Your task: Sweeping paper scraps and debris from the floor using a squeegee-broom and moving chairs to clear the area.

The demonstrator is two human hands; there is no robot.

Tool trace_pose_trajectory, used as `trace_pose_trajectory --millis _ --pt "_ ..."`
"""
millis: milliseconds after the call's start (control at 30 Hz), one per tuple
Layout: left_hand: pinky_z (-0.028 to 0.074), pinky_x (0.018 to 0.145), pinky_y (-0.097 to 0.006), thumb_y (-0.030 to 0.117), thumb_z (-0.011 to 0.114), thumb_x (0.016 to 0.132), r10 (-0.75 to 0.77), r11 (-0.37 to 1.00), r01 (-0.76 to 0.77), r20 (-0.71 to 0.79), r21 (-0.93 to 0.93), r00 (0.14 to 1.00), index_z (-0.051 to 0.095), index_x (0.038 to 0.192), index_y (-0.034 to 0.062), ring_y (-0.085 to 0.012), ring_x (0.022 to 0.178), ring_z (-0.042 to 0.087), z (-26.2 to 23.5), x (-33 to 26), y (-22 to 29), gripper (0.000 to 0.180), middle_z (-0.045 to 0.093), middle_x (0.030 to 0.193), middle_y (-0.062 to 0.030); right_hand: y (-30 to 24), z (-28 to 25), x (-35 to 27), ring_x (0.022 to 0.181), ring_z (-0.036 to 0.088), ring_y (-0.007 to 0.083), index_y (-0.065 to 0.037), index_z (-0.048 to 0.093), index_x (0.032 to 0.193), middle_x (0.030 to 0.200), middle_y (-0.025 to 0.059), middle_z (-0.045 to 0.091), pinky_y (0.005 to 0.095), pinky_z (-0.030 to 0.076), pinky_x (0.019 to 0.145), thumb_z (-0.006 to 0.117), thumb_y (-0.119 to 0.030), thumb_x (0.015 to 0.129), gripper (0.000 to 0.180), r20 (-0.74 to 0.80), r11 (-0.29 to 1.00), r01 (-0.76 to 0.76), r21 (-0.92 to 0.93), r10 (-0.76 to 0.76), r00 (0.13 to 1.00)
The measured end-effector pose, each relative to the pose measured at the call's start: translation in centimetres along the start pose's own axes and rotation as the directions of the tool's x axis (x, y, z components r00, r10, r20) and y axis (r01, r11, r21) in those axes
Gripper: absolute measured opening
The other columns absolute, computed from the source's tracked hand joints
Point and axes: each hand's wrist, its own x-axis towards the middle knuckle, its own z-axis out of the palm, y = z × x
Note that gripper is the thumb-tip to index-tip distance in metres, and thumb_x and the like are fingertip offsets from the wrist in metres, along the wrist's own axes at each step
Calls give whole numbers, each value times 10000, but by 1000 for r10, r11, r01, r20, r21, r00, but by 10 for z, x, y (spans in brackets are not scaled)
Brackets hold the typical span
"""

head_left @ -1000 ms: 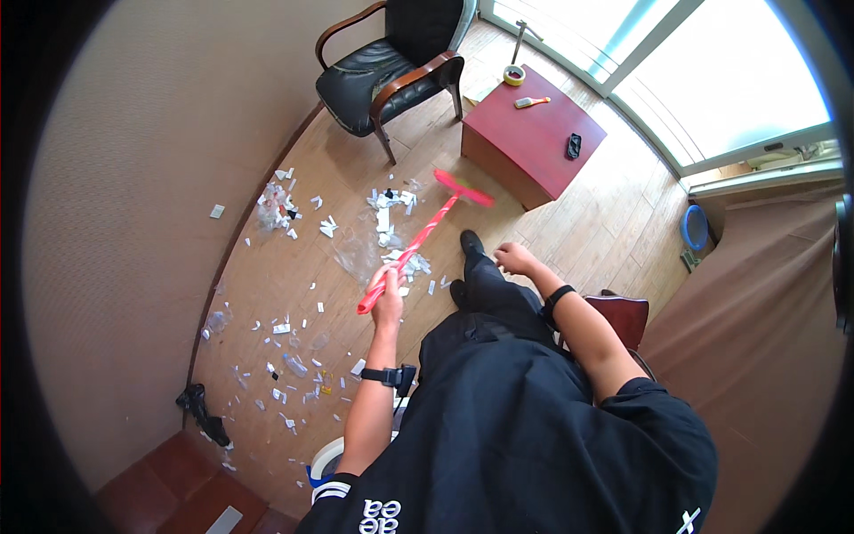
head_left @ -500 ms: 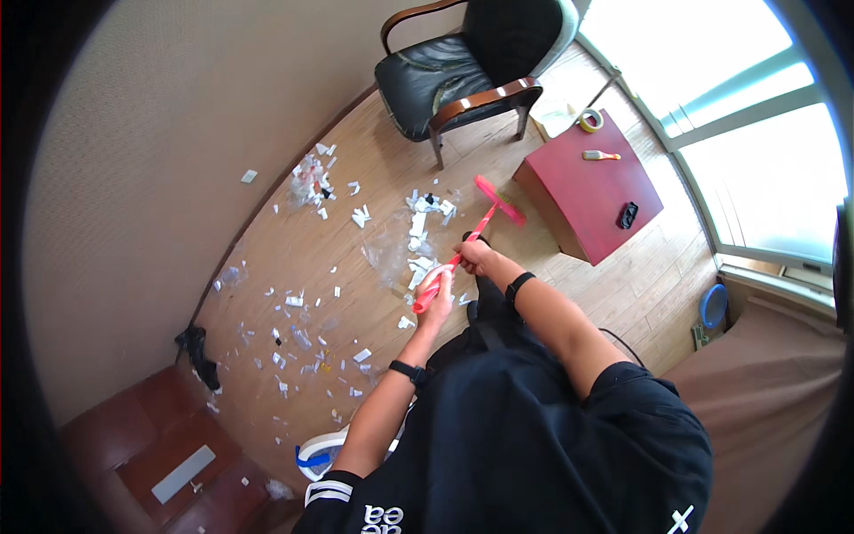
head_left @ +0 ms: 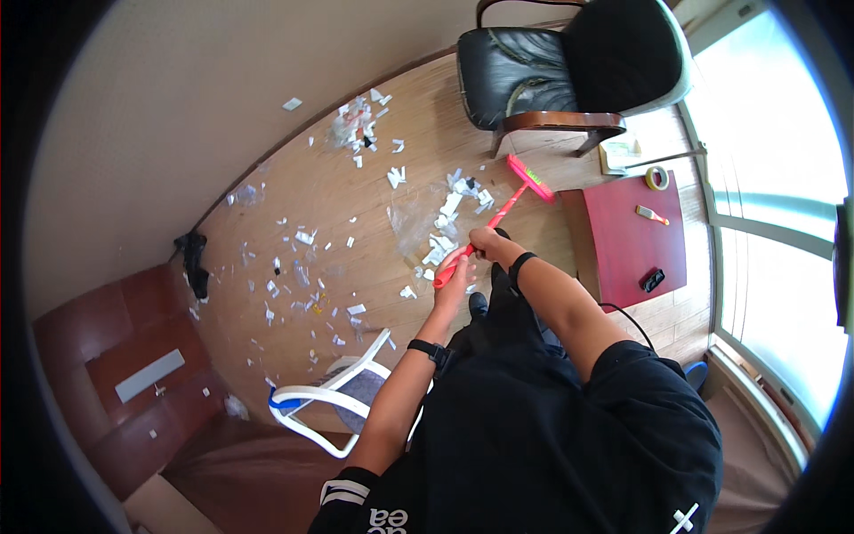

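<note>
A pink-red broom (head_left: 504, 212) slants away from me, its head (head_left: 531, 178) showing yellow-green bristles between the armchair and the red cabinet. My left hand (head_left: 455, 274) is closed round the handle near its end, thumb along it. Farther up the handle, my right hand (head_left: 486, 242) grips it with the fingers wrapped round. Left of the broom lies a heap of white scraps (head_left: 450, 210) with a clear plastic sheet (head_left: 411, 218) beside it. Whether the bristles touch the floor I cannot tell.
A black armchair (head_left: 516, 76) stands at the far wall. On the red cabinet (head_left: 623, 245) lie a tape roll (head_left: 657, 178), a small brush (head_left: 652, 215) and a black object (head_left: 654, 280). A white-framed chair (head_left: 334, 400) is at my left. Litter (head_left: 305, 238) covers the left floor.
My view has turned, so the room appears shifted. The broom head has rolled, and its bristles now show. Both hands still hold the handle.
</note>
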Motion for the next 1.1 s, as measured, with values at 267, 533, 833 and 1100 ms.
trace_pose_trajectory --millis 267,533,833,1100 --pt "508 727 -294 166 513 912 -67 998 63 -166 -30 984 522 1235 70 -198 916 621 -55 -39 20 338 585 1142 -94 10 73 8 362 430 171 -7 528 626 501 88 462 327 268 320 529 -153 775 209 237 882 77 -464 40 971" --pt "508 700 -275 126 524 897 -22 999 30 -343 18 939 544 1209 49 -168 855 629 -76 -61 36 323 626 1024 -103 9 126 -4 340 336 122 -26 498 649 486 42 386 271 249 308 520 -172 781 198 349 924 -8 -383 153 925" --pt "494 747 -270 131 594 864 345 829 -168 -250 533 905 594 1117 8 -159 853 634 -63 -60 63 280 662 967 -126 -4 130 -13 385 323 84 -87 447 625 535 8 400 217 224 344 502 -124 752 143 564 957 -81 -278 230 793" --pt "495 763 -376 233 692 789 182 571 -270 201 775 963 521 1207 60 -319 904 640 -7 -71 112 484 646 915 -176 -4 63 -31 503 469 150 -49 514 660 604 45 495 312 382 446 578 -43 669 65 462 999 17 -36 1 887"
